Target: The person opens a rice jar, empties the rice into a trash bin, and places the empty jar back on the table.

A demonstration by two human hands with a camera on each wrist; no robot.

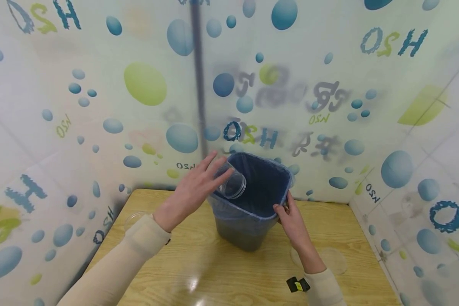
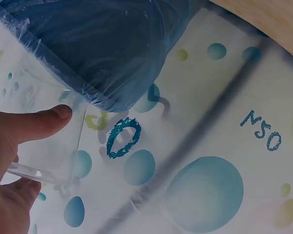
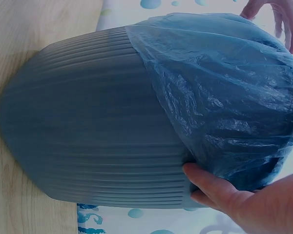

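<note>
A grey trash bin [image 1: 239, 236] stands on the wooden table, lined with a thin blue plastic bag [image 3: 219, 97] folded over its rim. At the bin's left rim my left hand [image 1: 196, 187] holds a clear plastic cup [image 1: 233, 186], tilted with its round end over the opening. In the left wrist view, the thumb and fingers lie around the clear cup [image 2: 51, 131]. My right hand [image 1: 292, 219] grips the bin's right side near the rim, thumb on the outside over the bag's edge. Some of its fingers are hidden behind the bin.
On the wooden table [image 1: 183, 255], a clear round container [image 1: 134, 219] lies by the left sleeve. Faint clear discs [image 1: 334, 260] lie near the right wrist. A curtain [image 1: 145, 123] printed with bubbles hangs behind the table and along both sides.
</note>
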